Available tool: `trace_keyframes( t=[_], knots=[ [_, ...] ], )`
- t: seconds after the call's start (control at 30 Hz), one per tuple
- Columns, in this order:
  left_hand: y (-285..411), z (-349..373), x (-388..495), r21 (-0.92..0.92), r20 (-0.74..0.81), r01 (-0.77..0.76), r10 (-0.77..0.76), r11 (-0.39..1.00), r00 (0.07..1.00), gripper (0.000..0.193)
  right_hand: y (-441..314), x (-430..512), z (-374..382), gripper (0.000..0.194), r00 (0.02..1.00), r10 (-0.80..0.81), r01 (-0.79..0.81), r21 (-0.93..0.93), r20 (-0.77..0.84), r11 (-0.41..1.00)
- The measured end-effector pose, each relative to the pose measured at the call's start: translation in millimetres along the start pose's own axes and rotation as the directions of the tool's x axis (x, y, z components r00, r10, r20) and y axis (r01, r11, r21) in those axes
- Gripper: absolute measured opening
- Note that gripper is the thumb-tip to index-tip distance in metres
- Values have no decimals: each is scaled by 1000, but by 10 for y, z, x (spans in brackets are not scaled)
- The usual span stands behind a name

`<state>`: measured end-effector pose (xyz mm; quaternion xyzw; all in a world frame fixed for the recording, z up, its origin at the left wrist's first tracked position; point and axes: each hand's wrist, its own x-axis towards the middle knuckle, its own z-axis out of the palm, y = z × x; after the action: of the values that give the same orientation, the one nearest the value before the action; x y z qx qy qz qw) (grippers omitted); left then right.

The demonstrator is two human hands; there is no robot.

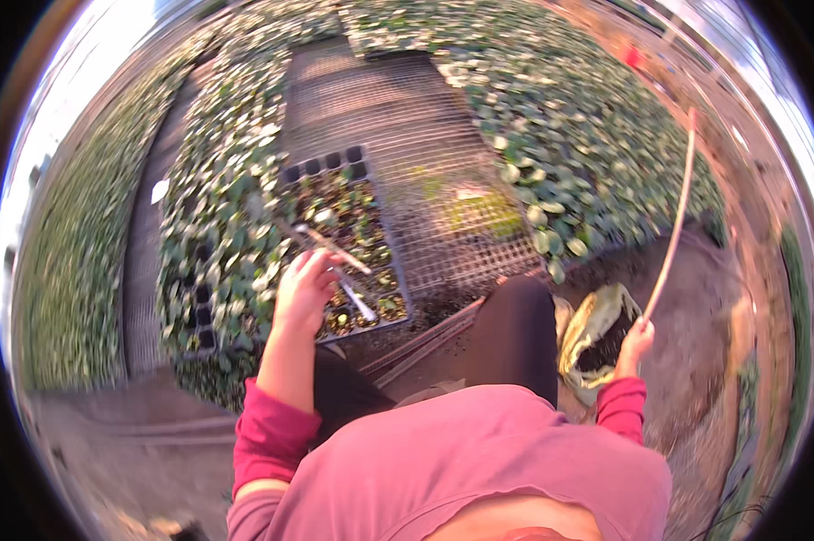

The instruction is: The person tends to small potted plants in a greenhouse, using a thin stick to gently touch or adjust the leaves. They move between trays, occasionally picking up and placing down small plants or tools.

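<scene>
My left hand (306, 287) is raised over a black plastic seedling tray (398, 274). Near its fingers are a thin pale stick (342, 253) and a white strip-like tool (357, 301); blur hides whether the fingers hold either one. Soil and small seedlings fill most of the tray, and several cells at its far end look dark and unplanted. At the right, my right hand (639, 337) is closed around the lower end of a long thin rod (675, 223), which slants up and away. Just beside that hand stands an open yellowish sack (586, 324) with dark soil inside.
Dense leafy seedlings (582, 135) cover the mesh bench (386, 101) on both sides. Another planted tray with dark cells (204, 314) lies at the left. Metal rails (424, 341) run along the bench's near edge, by my knees. Bare ground (697, 324) stretches to the right.
</scene>
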<state>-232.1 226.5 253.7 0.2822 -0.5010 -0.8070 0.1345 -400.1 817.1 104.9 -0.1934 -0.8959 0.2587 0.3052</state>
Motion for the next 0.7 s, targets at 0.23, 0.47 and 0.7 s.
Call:
trace_keyframes(
  t=[0.23,0.47,0.7],
  knots=[
    [-84,-11,36,8,35,-10,10,1000,999,13,801,-610,-506,25,891,446,-453,-255,-88,854],
    [-91,-64,-52,8,-7,-14,14,1000,1000,11,1954,-1327,-493,16,919,355,-248,-448,171,859],
    [-40,137,-279,-119,72,-26,34,993,997,11,1670,-184,47,31,827,313,-151,-352,467,924]
  ],
)
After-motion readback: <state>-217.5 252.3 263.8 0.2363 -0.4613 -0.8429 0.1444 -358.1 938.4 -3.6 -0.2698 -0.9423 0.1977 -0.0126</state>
